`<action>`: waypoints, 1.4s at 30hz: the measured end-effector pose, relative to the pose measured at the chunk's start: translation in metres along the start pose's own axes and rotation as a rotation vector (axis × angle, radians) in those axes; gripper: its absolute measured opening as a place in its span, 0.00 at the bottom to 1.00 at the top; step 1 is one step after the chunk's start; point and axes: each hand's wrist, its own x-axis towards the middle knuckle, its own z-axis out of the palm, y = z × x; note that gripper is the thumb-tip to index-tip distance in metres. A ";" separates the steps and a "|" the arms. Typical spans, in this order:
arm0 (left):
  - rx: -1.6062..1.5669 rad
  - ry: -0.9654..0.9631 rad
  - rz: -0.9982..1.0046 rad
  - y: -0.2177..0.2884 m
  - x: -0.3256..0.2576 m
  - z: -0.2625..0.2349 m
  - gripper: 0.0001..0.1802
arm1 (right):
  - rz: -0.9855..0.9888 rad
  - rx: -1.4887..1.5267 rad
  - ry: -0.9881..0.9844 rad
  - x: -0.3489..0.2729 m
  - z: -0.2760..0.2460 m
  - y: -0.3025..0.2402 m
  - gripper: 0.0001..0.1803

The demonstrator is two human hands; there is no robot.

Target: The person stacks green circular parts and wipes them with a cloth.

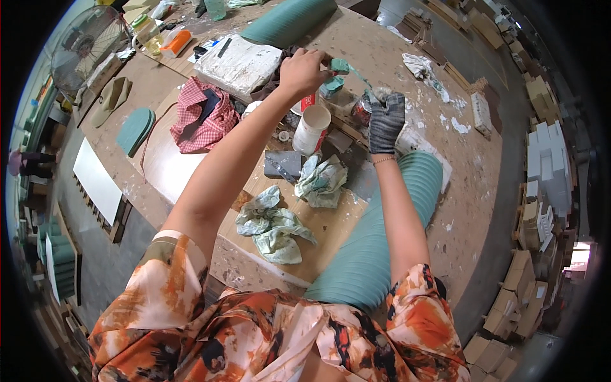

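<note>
My bare left hand (305, 73) is raised over the table, its fingers closed at one end of a thin green-smeared strip (341, 65). The strip slants down to my right hand (387, 121), which wears a grey striped glove and is closed at the other end. Whether it is a cloth strip or a tool is too small to tell. Beneath it stand a container with green stuff (331, 87) and a dark red can (361, 111). Nearer me are a white paper cup (312, 129), a dark grey block (282, 165) and two crumpled, green-stained rags (321, 181) (273, 226).
A ribbed green cylinder (375, 235) lies from my body toward my right hand; another green roll (289, 22) lies at the back. Left are a white wrapped block (238, 67), checked red cloth (205, 114), a cap (112, 102) and a fan (86, 48). Cartons (515, 293) stand right.
</note>
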 end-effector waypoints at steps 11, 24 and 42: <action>-0.033 0.034 0.019 -0.003 0.001 0.006 0.21 | -0.198 -0.120 -0.027 -0.007 0.004 0.001 0.05; -0.012 0.024 0.005 -0.004 -0.002 0.005 0.21 | -0.087 0.017 -0.064 -0.014 -0.001 -0.006 0.04; -0.041 0.012 0.009 -0.003 -0.003 0.001 0.21 | 0.899 0.752 0.017 0.009 0.032 -0.014 0.05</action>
